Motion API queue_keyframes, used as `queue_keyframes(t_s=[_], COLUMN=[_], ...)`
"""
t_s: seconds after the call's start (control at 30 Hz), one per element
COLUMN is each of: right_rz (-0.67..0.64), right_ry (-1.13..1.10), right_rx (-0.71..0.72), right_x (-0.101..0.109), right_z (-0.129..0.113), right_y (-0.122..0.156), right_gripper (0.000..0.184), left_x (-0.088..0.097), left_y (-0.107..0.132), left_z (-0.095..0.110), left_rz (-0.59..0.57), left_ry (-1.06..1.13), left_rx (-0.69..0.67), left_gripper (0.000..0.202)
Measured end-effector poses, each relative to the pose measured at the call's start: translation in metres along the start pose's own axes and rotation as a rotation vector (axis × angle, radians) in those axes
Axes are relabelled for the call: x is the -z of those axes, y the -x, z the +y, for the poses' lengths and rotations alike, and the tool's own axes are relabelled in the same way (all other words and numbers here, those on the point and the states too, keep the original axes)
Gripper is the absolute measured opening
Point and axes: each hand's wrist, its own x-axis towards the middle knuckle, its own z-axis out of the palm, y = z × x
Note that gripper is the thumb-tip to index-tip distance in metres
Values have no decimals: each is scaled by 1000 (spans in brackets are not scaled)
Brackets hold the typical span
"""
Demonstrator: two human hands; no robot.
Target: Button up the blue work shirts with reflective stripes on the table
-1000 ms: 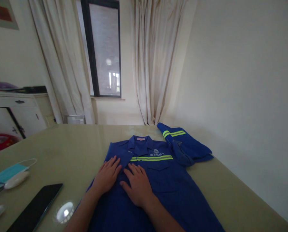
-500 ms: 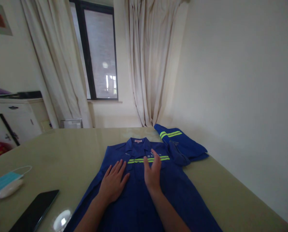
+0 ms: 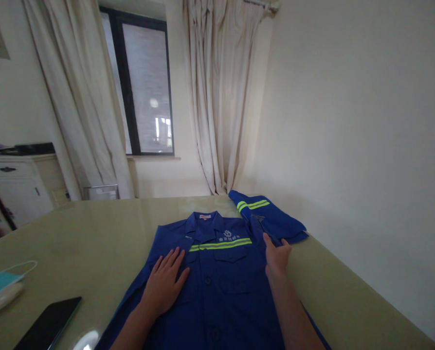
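Observation:
A dark blue work jacket [image 3: 235, 270] lies front up on the table, its collar at the far end. It has a yellow-green reflective stripe and white print on the chest. My left hand [image 3: 164, 282] rests flat on the jacket's left side, fingers stretched out. At the right edge, my right hand [image 3: 277, 257] has its thumb and fingers closed on the near edge of the blue sleeve [image 3: 281, 222]. That sleeve spreads out past the shoulder toward the wall, with two reflective bands on it. My right fingertips are partly hidden by cloth.
Left of the jacket, a black phone [image 3: 51, 323] lies on the pale green table [image 3: 104, 253]. A white mouse-like object [image 3: 4, 297] and a blue face mask [image 3: 0, 284] are farther left. A wall [image 3: 349, 146] borders the table on the right; curtains [image 3: 221, 97] hang behind.
My right hand has moved right, from above the jacket's chest to the sleeve, and closed on its edge. My left hand stays flat on the jacket. The view has shifted slightly.

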Motion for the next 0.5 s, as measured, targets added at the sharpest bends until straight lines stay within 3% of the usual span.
queue_keyframes(t_s=[0.1,0.17,0.23,0.33,0.4,0.5], right_rz=[34,12,-99,-409,-554,-597], right_ry=[-3,13,76,254,360,475], right_rx=[-43,78,285,517,569,541], right_x=[0,3,5,5,3,0], right_z=[-11,-24,-39,-58,-63,-60], right_y=[3,13,30,56,68,74], right_gripper=[76,63,50,43,46,49], left_x=[0,2,3,5,6,5], left_y=[0,0,0,0,0,1], left_z=[0,0,1,2,2,1], left_rz=[10,7,-13,-36,-29,-22], left_ry=[-6,-12,-16,-18,-14,-10], left_rx=[3,9,13,18,17,12], left_gripper=[60,60,60,61,60,60])
